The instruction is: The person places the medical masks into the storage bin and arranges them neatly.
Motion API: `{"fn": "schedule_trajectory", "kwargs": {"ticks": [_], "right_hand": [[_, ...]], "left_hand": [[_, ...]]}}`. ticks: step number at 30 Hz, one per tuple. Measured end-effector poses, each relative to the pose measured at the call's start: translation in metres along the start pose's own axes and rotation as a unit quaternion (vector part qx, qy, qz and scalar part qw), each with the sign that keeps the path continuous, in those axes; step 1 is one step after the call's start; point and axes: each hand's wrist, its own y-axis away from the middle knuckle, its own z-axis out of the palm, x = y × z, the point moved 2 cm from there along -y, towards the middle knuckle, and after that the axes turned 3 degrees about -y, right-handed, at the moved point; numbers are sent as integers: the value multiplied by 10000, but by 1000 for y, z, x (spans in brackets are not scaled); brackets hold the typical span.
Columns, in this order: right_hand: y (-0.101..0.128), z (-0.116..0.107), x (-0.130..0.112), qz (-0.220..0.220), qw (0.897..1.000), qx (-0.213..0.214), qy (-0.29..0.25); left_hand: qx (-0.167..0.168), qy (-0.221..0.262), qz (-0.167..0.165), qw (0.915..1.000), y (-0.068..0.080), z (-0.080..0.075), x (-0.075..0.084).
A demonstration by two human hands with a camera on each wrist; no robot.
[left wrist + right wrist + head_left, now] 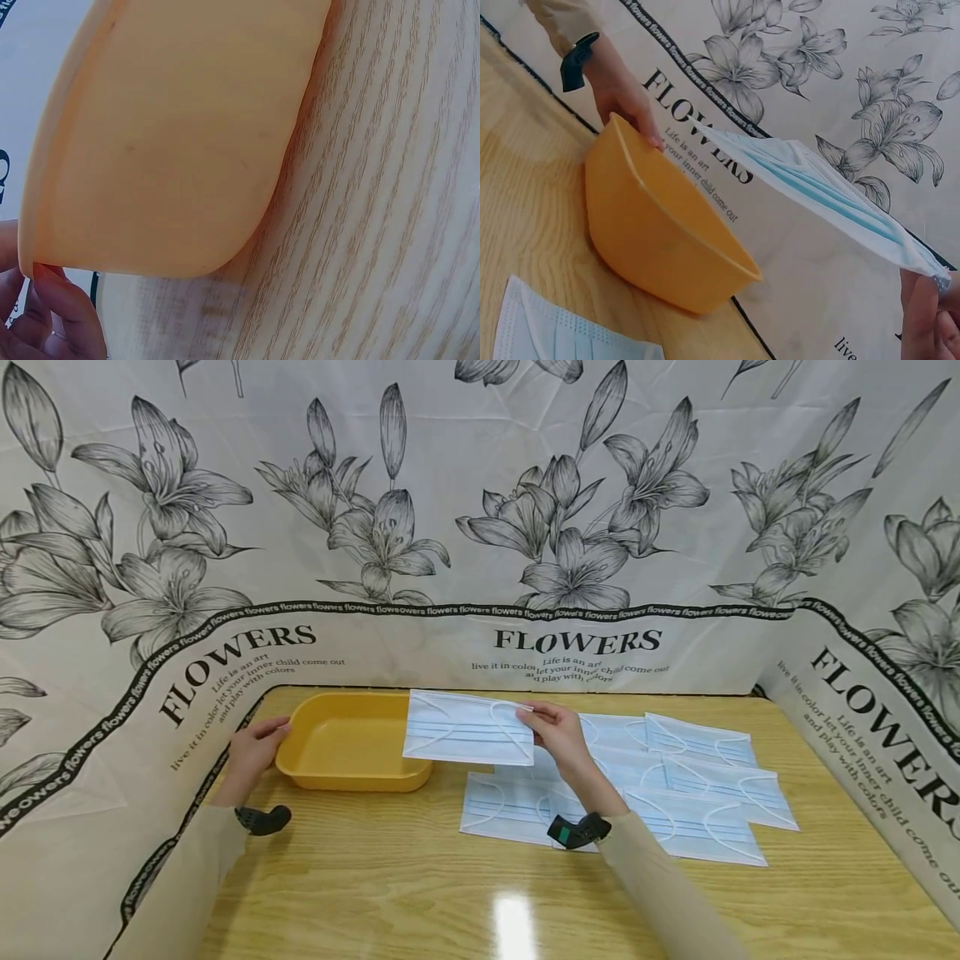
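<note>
- Before you, a light-brown wood-grain table (360,877).
- At your 11 o'clock, a rounded-rectangular yellow basin (352,782).
- At your 1 o'clock, overlapping pale-blue pleated face masks (701,828) with white ear loops.

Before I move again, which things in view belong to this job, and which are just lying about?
Likely the job:
mask in the right grip
yellow tub, rim in the left grip
spread masks on the table

Likely just there:
flowered cloth
dark wristbands

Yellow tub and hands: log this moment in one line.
left hand: grips yellow tub at left end | right hand: holds face mask, raised | other masks: lie on table
</note>
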Motion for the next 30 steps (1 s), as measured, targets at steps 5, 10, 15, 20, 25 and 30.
{"fn": "schedule_trajectory", "kwargs": {"ticks": [5,10,15,20,25,30], "right_hand": [[-2,17,1,-23,9999,-119,-71],[0,36,1,-30,9996,-247,-145],[2,52,1,-73,9993,-323,-186],[1,65,2,-141,9991,-329,-239],[0,80,-1,-97,9990,-343,-279],[-2,93,-2,-59,9984,-405,-394]], "left_hand": [[57,2,-33,10000,-1,-1,-3],[83,53,-56,9999,-2,-1,-3],[45,88,-69,9999,-3,0,-3],[-7,165,-89,9998,-2,1,-2],[5,155,-111,9998,-2,1,-1],[37,127,-75,9999,-4,0,-2]]}}
